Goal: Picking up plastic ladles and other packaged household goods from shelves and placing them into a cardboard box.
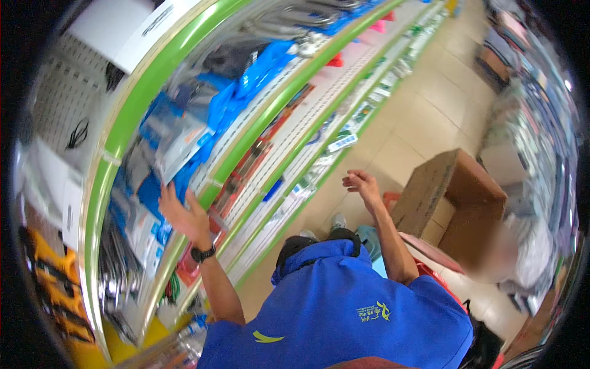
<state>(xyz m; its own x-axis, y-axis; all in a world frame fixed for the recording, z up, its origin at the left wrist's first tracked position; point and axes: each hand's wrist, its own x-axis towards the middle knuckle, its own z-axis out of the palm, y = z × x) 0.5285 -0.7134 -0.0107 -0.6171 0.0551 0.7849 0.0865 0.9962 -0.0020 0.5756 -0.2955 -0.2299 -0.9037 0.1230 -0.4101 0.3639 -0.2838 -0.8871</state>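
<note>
My left hand [186,219], with a black watch on its wrist, reaches to a shelf with fingers apart. Its fingertips meet the lower edge of a clear plastic packet [179,150] in the picture; whether they touch it I cannot tell. Around that packet lie blue plastic-wrapped goods [244,83]. My right hand [363,185] hangs in the air over the aisle, fingers loosely bent and apart, with nothing in it. To its right stands an open cardboard box [421,196].
Green-edged shelves [221,177] run diagonally along my left. Orange-and-black goods [53,272] sit at the lower left. The tiled floor [431,104] stretches ahead between the shelves and piled packaged goods [530,133] on the right. A red object [392,199] is partly hidden behind the box.
</note>
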